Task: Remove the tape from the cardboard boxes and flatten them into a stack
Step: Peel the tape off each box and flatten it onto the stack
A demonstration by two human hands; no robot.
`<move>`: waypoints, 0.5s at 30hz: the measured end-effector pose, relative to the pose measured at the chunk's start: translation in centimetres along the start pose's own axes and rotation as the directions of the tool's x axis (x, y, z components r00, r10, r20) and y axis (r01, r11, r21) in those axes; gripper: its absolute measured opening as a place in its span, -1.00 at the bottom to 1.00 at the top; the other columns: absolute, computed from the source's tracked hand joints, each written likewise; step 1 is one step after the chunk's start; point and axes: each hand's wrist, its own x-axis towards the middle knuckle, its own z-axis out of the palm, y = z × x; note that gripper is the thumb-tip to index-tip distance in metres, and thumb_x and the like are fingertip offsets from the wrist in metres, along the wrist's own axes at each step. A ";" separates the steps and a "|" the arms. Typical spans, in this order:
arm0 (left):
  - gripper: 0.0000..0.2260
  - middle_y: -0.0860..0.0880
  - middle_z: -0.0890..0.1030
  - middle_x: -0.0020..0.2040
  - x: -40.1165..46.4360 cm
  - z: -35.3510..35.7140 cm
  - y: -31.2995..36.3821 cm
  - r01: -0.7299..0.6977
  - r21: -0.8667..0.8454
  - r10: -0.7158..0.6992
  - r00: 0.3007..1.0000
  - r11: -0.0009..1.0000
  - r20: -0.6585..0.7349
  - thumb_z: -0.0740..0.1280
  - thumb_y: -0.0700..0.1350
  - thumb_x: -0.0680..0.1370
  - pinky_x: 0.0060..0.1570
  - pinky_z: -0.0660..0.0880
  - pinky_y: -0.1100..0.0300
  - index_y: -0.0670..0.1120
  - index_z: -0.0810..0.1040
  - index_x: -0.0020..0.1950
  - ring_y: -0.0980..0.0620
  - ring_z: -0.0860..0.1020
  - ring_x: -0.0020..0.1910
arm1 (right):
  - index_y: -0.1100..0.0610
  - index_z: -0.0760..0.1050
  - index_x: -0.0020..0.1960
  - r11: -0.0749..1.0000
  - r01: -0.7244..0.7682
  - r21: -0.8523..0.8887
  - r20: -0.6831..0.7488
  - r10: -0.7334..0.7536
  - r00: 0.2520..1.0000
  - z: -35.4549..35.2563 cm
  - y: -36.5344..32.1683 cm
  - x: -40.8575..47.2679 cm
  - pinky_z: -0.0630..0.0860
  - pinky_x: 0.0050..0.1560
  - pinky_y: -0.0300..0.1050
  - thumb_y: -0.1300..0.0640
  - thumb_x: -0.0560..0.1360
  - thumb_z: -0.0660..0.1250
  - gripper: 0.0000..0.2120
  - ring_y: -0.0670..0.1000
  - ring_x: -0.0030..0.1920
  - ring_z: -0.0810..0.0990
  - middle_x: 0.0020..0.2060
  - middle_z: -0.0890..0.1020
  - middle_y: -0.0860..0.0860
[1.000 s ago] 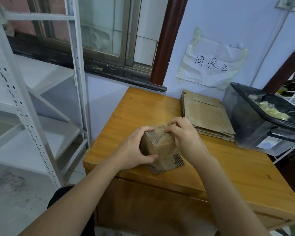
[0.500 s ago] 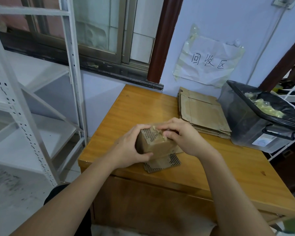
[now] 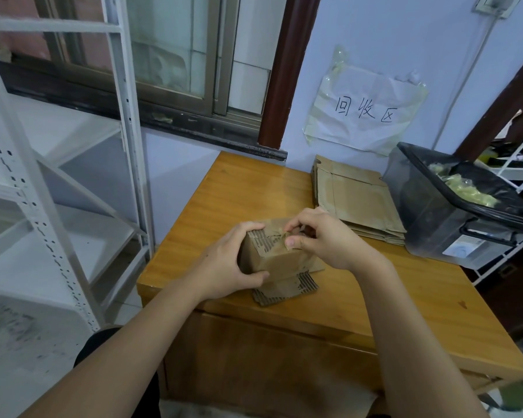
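Note:
A small worn cardboard box [image 3: 280, 260] stands on the wooden table [image 3: 405, 303] near its front left edge, its torn bottom flap spread beneath it. My left hand [image 3: 227, 263] grips the box's left side, thumb across the front. On the box's top my right hand [image 3: 323, 236] pinches a bit of clear tape [image 3: 281, 235] between thumb and fingers. A stack of flattened boxes [image 3: 357, 197] lies at the back of the table against the wall.
A dark plastic bin [image 3: 447, 212] lined with a black bag holds crumpled tape at the table's right. A white metal shelf rack [image 3: 73, 182] stands to the left. A paper sign [image 3: 366, 111] is taped on the wall.
My right fingers have shifted along the box's top and now pinch the tape near its left end. The left hand keeps its grip. The view has tilted slightly.

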 end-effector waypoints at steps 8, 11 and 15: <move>-0.25 0.31 0.30 0.37 -0.3 0.1 0.1 -0.017 0.019 0.017 1.000 1.000 -0.007 0.53 0.21 0.44 0.22 0.51 0.10 0.39 0.14 0.47 0.15 0.42 0.30 | 0.02 0.52 -0.06 0.981 -0.103 0.162 -0.340 0.154 0.928 1.3 0.6 -1.3 0.41 -0.21 -0.32 0.07 0.61 0.38 -0.91 -0.14 -0.16 0.51 -0.19 0.58 -0.06; -0.25 0.30 0.30 0.35 -0.3 0.2 0.2 -0.016 0.035 0.016 1.000 0.999 -0.001 0.53 0.21 0.44 0.18 0.53 0.09 0.38 0.13 0.48 0.14 0.43 0.27 | 0.08 0.54 -0.13 0.987 -0.086 0.138 -0.461 0.141 0.876 1.4 1.2 -2.0 0.47 -0.21 -0.27 0.18 0.52 0.48 -0.88 -0.06 -0.21 0.51 -0.25 0.57 0.00; -0.26 0.28 0.33 0.34 -0.2 0.2 0.3 -0.019 0.029 0.019 1.000 0.999 0.005 0.53 0.21 0.45 0.15 0.55 0.08 0.37 0.14 0.47 0.15 0.44 0.25 | 0.09 0.60 -0.04 0.990 0.035 -0.138 -0.508 -0.102 0.855 1.9 0.8 -1.7 0.55 -0.10 -0.10 0.25 0.46 0.51 -0.86 -0.08 -0.15 0.54 -0.17 0.58 -0.05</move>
